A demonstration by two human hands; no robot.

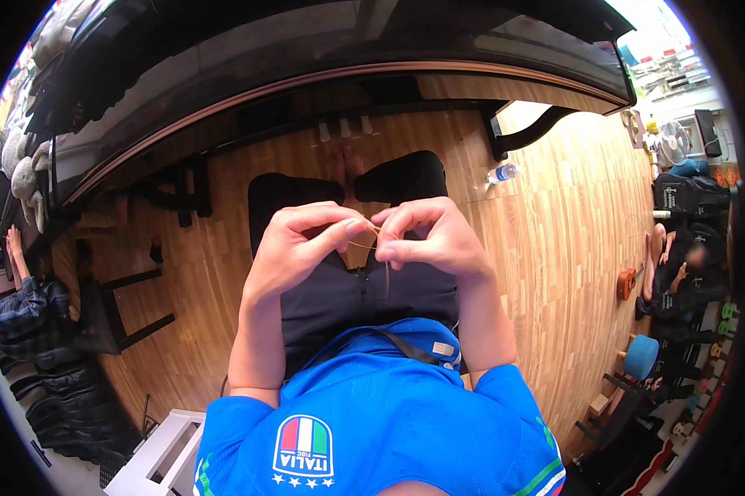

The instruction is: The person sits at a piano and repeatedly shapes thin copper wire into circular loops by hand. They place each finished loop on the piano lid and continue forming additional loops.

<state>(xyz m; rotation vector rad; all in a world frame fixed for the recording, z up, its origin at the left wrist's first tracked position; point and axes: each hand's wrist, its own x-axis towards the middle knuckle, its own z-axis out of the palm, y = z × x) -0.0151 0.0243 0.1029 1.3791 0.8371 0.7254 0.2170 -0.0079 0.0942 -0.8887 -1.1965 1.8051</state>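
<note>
Above my lap my two hands are close together, working a thin tan cord (387, 281). My left hand (306, 240) pinches it between thumb and index finger. With the thumb pressed to curled fingers, my right hand (426, 236) grips it just beside the left. A small loop of the cord shows between the hands, and one end hangs down below my right fingers. Whether it is knotted there is too small to tell. My legs in dark trousers (323, 298) are below the hands.
A glossy black piano (347, 50) spans the front, its pedals (345, 128) low by my feet. On the wood floor (546, 248) lie a water bottle (502, 174) and a small guitar-like instrument (626, 283). A blue stool (639, 357) stands right. Other people sit at both sides.
</note>
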